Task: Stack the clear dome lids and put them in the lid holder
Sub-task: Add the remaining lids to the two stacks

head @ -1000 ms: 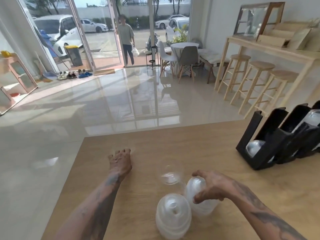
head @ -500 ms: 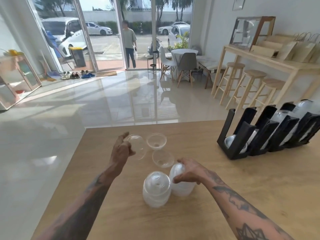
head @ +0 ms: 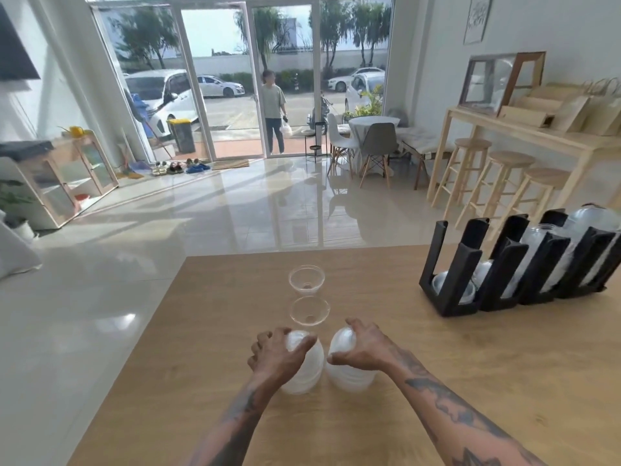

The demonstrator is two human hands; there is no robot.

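Two stacks of clear dome lids stand side by side on the wooden table (head: 470,364). My left hand (head: 277,353) grips the top of the left stack (head: 307,373). The right stack (head: 346,373) is held at its top by my right hand (head: 361,346). Beyond the stacks, two single dome lids lie upside down on the table, one nearer (head: 309,310) and one farther (head: 306,279). The black lid holder (head: 463,264) stands at the table's right, with several slots and clear lids inside them.
The table's far edge runs just past the loose lids, and its left edge slants down to the tiled floor. Wooden stools and a high counter stand behind the holder. A person stands at the glass door far off.
My left hand has come back from the loose lids and closed on the left stack, a lid it held is now on that stack. The camera tilted up; my right hand stayed on its stack.
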